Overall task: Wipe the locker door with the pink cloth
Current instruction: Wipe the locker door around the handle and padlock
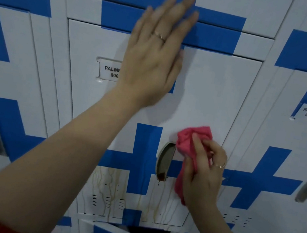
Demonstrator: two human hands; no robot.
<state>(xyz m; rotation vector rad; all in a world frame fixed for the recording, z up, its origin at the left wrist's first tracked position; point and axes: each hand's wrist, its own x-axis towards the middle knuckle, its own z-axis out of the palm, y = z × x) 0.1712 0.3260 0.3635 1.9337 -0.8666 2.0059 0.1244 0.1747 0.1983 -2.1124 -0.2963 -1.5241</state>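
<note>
Pink cloth (pixel 190 142) bunched in right hand (pixel 203 173), gripped by curled fingers, against locker door (pixel 211 95) just right of handle recess (pixel 165 160). Left hand (pixel 153 56) flat, fingers straight, over upper door; contact unclear

One camera covers this, worn on the person's head. It faces a bank of white-and-blue lockers head-on and tips somewhat downward, so the upright edges lean inward toward the bottom of the frame. It sits close: the locker door (pixel 211 97) fills the middle, and the neighbouring doors curve away at both sides under the wide lens. Both forearms come in from the bottom edge. The left hand (pixel 153 60) lands high and central, the right hand (pixel 203 173) with the pink cloth (pixel 183 142) lower right.
</note>
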